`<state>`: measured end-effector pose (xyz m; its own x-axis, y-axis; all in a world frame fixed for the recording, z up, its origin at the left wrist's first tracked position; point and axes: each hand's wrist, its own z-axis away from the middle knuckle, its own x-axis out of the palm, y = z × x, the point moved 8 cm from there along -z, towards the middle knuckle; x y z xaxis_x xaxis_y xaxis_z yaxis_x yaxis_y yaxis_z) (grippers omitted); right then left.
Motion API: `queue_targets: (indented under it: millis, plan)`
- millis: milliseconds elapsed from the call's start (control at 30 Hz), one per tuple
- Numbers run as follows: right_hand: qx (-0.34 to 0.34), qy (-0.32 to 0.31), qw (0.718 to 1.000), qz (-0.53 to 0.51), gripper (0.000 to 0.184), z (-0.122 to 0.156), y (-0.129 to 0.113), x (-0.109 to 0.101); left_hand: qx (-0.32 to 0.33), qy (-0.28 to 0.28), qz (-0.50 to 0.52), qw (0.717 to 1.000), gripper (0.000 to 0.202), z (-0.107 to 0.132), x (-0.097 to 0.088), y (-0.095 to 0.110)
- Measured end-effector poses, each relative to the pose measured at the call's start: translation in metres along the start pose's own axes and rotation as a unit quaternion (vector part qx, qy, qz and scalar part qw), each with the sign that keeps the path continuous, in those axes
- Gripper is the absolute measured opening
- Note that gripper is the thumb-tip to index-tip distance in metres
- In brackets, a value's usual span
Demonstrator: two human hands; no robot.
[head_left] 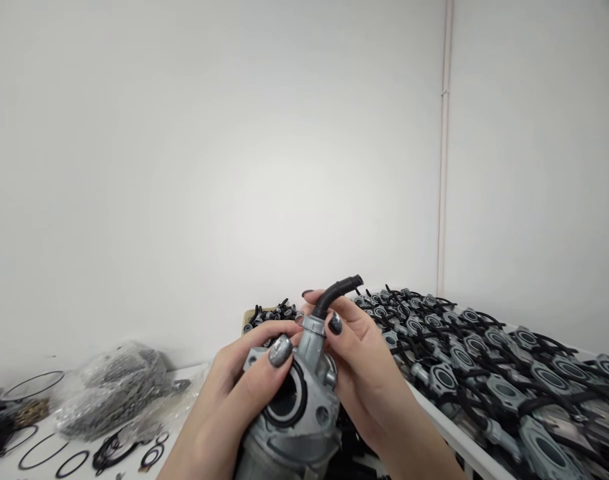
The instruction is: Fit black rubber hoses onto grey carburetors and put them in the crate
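Observation:
A grey metal carburetor [317,433] is held up in front of me, its round bore with a black ring facing me. My left hand [244,383] is closed around its left side, thumb beside the bore. From the carburetor's neck rises a ribbed metal cap [313,327] with a bent black rubber elbow [337,292], which points up to the right. My right hand [369,367] pinches around the cap and the base of the elbow, thumb in front and fingers behind. The undersides of the right fingers are hidden behind the neck.
Rows of similar carburetors [504,390] with black hoses fill a white-edged surface on the right. Behind my hands stands a yellowish tray [247,316] of small black parts. At left lie a clear plastic bag [117,383] of parts and loose black rings [73,463]. A white wall rises behind.

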<state>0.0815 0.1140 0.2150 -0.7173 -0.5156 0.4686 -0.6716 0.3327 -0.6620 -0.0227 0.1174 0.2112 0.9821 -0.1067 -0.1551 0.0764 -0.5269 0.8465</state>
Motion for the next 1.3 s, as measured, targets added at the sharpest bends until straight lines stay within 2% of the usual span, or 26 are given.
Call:
queue_targets:
  millis: [100, 267, 400, 700, 967, 1300]
  plan:
    - [0.004, -0.025, 1.000, -0.016, 0.019, 0.001, 0.001, 0.004, 0.002, 0.007, 0.003, 1.000, 0.057, 0.000, 0.000, 0.000]
    - [-0.001, -0.023, 0.999, -0.023, 0.015, 0.002, 0.000, 0.003, -0.015, 0.005, 0.050, 0.999, 0.054, 0.001, 0.001, -0.002]
    - [-0.011, -0.030, 0.999, -0.039, 0.020, 0.001, -0.003, 0.004, -0.020, 0.014, 0.063, 0.998, 0.055, 0.000, -0.002, -0.004]
    - [-0.025, -0.081, 0.995, -0.057, 0.015, 0.000, -0.004, 0.007, -0.038, 0.005, 0.115, 0.993, 0.050, -0.001, 0.001, -0.011]
    - [-0.035, -0.042, 0.998, -0.032, 0.013, 0.001, -0.003, -0.001, -0.042, 0.011, 0.103, 0.994, 0.048, -0.002, -0.002, -0.011]
    - [-0.036, -0.052, 0.998, -0.026, 0.012, -0.001, -0.003, 0.003, -0.038, 0.007, 0.113, 0.993, 0.045, -0.001, 0.001, -0.010]
